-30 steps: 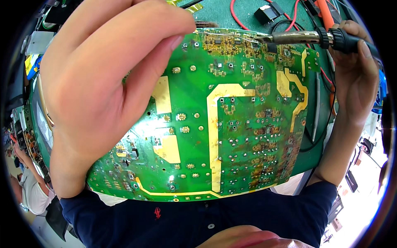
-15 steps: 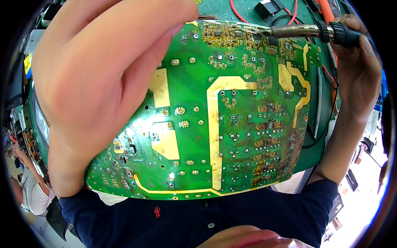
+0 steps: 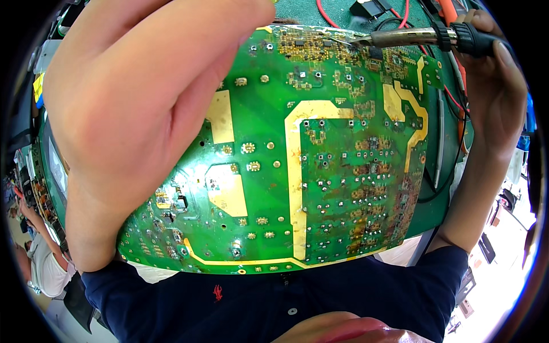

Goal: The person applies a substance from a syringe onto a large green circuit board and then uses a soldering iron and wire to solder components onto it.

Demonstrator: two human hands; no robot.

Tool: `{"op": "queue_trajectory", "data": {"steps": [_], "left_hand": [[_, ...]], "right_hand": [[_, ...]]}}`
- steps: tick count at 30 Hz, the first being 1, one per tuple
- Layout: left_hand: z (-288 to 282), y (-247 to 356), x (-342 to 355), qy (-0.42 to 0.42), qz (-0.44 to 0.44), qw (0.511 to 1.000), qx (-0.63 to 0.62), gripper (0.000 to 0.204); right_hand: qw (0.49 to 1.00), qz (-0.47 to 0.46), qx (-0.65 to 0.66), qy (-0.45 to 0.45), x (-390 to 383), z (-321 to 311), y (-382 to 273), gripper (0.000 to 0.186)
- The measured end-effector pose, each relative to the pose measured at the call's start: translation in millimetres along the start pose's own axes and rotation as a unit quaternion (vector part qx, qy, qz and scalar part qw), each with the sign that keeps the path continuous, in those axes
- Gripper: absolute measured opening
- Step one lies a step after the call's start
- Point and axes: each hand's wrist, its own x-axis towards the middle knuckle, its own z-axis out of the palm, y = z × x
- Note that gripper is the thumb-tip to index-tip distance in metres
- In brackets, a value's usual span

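Observation:
A large green circuit board (image 3: 263,117) with gold traces fills the middle of the head view. My right hand (image 3: 494,91) grips a soldering iron (image 3: 403,36) by its black handle, its metal tip resting on or just over the dense small components along the board's far edge. My left hand (image 3: 148,97) arches over the board's left part, finger and thumb pinched at the far edge on a thin silvery wire (image 3: 337,39), likely solder, that runs toward the iron's tip. The pinched fingertips are partly hidden by the hand itself.
A green mat (image 3: 429,217) lies under the board. Red cables (image 3: 323,14), a black block (image 3: 366,8), an orange-handled tool (image 3: 448,10) and a slim metal rod (image 3: 439,148) surround it. Another person's arm (image 3: 43,228) shows at the far left, beside stacked boards.
The board, both my hands and the iron have shifted slightly upward in the picture, my left hand also a little leftward. The grips on iron and wire look unchanged.

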Motion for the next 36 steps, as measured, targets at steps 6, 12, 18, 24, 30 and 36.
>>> {"op": "queue_trajectory", "data": {"steps": [6,12,18,24,30,36], "left_hand": [[2.0,1.2,-0.3,0.008,0.000,1.000,0.000,0.017],[-0.1,-1.4,-1.9,0.040,0.011,0.999,-0.015,0.018],[5.7,-3.8,-10.6,0.103,-0.061,0.991,-0.067,0.020],[5.9,-3.9,-11.4,0.097,-0.054,0.990,-0.085,0.020],[4.7,-3.6,-11.6,0.097,-0.066,0.989,-0.090,0.019],[4.3,-3.3,-12.4,0.094,-0.070,0.989,-0.093,0.019]], "right_hand": [[1.000,0.000,-0.028,0.003,-0.1,0.8,1.7,0.042],[0.999,-0.007,-0.042,0.005,1.3,4.1,-0.4,0.042],[0.998,-0.004,-0.055,0.007,0.0,4.3,0.4,0.042],[0.996,-0.010,-0.086,0.038,-1.0,6.1,-0.7,0.042],[0.997,0.002,-0.077,0.022,4.0,13.7,-7.1,0.041],[0.996,0.000,-0.084,-0.040,8.0,0.4,-8.2,0.039]]}}
